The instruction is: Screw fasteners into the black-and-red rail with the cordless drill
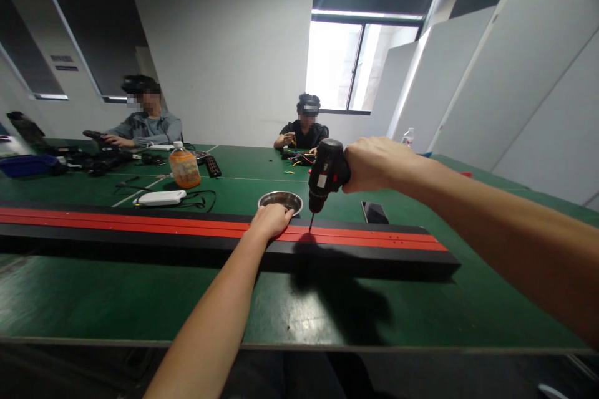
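Presently, a long black beam lies across the green table, with a red strip along its top face. The right hand carries a power drill, its fingers wrapped around the handle; whether a finger presses the trigger cannot be told. The drill stands nose-down and leans slightly, with the tip of its bit at or just above the strip; contact cannot be confirmed. The left hand rests on the same strip, just left of the bit. Its fingers bend over the far edge toward the rim of a steel bowl; whether they are spread or pinch anything is hidden.

The step in hand appears to be driving at one point on the strip. For good results, the operator should bring the drill axis square to the surface, seat the tip fully before applying power, and press straight down at low speed. The left palm should bear on the beam to stop it creeping, with its fingers kept clear of the bit. Excess tilt may let the tip slip and score the strip. The phone just beyond the beam is best moved aside.
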{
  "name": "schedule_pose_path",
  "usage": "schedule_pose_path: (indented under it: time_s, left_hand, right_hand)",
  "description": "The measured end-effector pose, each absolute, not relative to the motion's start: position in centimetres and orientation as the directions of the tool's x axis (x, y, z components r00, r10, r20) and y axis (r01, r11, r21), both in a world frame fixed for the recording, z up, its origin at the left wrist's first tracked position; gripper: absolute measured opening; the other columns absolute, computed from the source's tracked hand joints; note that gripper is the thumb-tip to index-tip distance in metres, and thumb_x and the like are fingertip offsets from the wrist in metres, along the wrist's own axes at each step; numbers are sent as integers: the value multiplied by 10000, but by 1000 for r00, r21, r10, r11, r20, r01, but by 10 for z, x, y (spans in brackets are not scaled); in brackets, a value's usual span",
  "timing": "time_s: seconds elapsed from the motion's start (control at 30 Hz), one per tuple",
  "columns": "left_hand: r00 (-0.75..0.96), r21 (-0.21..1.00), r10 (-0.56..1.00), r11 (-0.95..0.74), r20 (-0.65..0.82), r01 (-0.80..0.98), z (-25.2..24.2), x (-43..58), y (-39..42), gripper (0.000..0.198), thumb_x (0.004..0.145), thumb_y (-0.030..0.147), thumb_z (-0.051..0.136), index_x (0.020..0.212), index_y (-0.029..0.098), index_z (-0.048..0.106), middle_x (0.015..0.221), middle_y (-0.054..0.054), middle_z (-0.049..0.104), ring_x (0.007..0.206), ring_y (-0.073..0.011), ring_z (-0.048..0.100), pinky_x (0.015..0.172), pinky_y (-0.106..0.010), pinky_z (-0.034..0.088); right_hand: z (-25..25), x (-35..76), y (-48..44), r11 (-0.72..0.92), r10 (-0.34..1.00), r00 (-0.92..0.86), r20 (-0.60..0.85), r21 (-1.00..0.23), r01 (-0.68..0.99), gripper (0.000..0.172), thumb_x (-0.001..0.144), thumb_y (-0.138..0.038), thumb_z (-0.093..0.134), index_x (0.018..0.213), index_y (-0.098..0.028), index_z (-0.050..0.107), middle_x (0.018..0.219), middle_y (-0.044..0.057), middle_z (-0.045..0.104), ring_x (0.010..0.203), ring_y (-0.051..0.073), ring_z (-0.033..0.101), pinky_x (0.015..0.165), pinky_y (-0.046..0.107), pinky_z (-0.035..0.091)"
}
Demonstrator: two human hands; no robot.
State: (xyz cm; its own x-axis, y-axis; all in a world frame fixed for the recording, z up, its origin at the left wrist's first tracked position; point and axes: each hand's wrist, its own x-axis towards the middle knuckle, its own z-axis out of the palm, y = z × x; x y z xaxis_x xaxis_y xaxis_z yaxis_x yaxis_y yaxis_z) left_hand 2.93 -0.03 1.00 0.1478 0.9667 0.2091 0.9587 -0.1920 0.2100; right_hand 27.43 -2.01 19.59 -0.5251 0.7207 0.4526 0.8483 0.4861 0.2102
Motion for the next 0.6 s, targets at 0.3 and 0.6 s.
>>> schedule_pose_path:
  time_s: [0.3, 0.6]
  left_hand:
    - [155, 228, 957, -213, 246, 950, 5, 26, 3, 542, 973, 524, 360, 960, 193, 789, 1025, -180, 760, 969, -321, 700, 872, -403, 487]
    - [155, 375, 951, -252, 268, 892, 7, 21, 6, 330, 915, 445, 525, 953, 244, 783, 966, -101, 777, 890, -257, 697, 787, -331, 483]
  right_hand:
    - [194, 273, -31, 440, 770, -469, 433, 172, 881, 367, 547, -413, 849, 829, -213, 727, 618, 80, 607, 702, 288, 631, 607, 372, 390]
    - [174, 320, -34, 399, 811, -264, 522, -164, 902, 331, 601, -532, 808, 775, -253, 772, 604, 36, 650, 612, 242, 629, 574, 348, 430]
